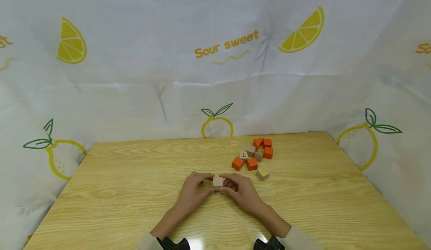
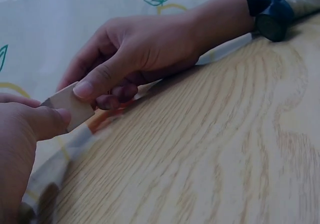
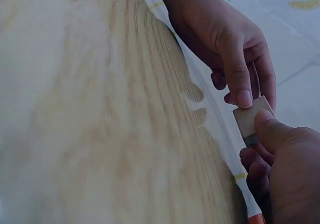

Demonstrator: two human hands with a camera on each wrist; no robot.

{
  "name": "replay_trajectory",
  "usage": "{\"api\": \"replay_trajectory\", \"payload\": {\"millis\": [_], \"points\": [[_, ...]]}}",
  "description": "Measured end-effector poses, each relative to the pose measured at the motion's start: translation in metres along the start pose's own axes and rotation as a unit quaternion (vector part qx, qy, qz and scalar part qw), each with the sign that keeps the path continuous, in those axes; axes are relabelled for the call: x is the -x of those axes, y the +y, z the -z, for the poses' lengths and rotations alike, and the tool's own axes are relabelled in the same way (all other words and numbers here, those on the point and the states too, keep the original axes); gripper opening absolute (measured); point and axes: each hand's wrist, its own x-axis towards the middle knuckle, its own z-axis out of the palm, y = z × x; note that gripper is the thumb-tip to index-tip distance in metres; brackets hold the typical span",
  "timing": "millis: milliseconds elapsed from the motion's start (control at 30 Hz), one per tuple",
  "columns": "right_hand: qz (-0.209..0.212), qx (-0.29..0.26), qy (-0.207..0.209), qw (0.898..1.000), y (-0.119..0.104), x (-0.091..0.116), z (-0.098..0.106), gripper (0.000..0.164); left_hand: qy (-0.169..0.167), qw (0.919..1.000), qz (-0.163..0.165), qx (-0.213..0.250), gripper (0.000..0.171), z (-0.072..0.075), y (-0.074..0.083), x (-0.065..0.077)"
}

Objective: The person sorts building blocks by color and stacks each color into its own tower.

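Observation:
Between both hands is a small pale wooden block (image 1: 217, 182), pinched from its two sides. The left hand (image 1: 194, 191) holds one side with thumb and forefinger, and the right hand (image 1: 245, 194) grips the opposite side the same way. In the left wrist view, both thumbs lie on one plain face of the wooden block (image 2: 75, 108). A dark patch shows near one edge of the wooden block (image 3: 251, 120) in the right wrist view. Fingertips hide parts of its sides.
Right of the hands, a wooden block with a yellow mark (image 1: 262, 173) lies on the wood-grain table (image 1: 134, 175). Behind it cluster several orange blocks (image 1: 251, 164) and plain wooden ones, including a block marked 7 (image 1: 244, 155). A lemon-print cloth (image 1: 134, 107) hangs behind.

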Motion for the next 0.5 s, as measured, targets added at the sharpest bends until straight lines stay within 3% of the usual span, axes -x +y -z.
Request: {"api": "replay_trajectory", "payload": {"millis": [500], "points": [[-0.014,0.008,-0.011,1.000,-0.007,-0.026,-0.026,0.038,0.001,0.9991,0.039,0.018,0.038,0.029,-0.022,0.003]]}}
